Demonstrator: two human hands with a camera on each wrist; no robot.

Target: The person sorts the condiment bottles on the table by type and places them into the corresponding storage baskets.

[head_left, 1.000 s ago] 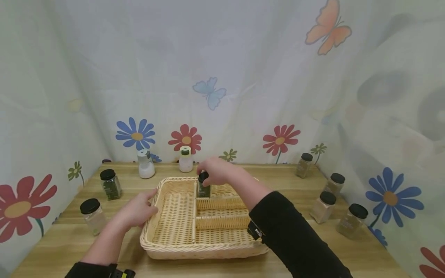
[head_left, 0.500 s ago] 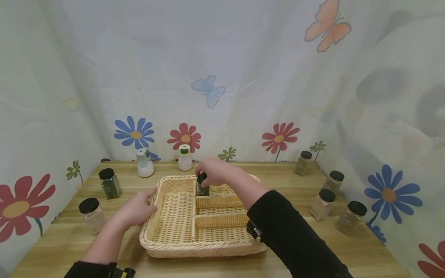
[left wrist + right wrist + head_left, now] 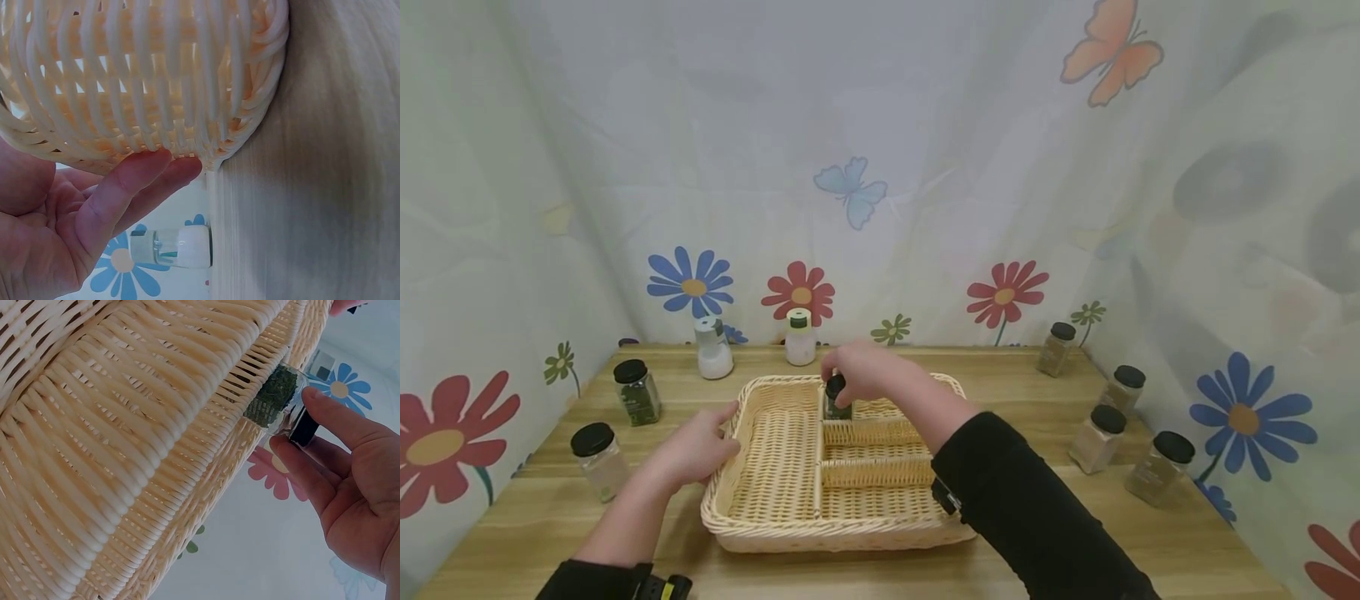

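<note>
My right hand (image 3: 867, 372) pinches the black lid of a spice jar (image 3: 274, 397) filled with dried green herbs. The jar stands in the back right compartment of a wicker basket (image 3: 842, 537), close beside the long divider. Its lower part is hidden behind a cross divider in the head view. At the basket's left side, my left hand (image 3: 698, 446) touches the wicker near the rim. The left wrist view shows two nearly straight fingers (image 3: 128, 178) against the outer wall.
Two black-lidded jars, one of green herbs (image 3: 640, 402) and one pale (image 3: 606, 471), stand left. Behind the basket are two white-capped shakers (image 3: 715, 358) (image 3: 801, 343). Several jars (image 3: 1093, 446) line the right side of the wooden table (image 3: 1000, 375). A printed curtain (image 3: 925, 108) surrounds it.
The jar under my right hand has sunk very slightly into the compartment. Both hands otherwise hold their places, and the head view has shifted a little.
</note>
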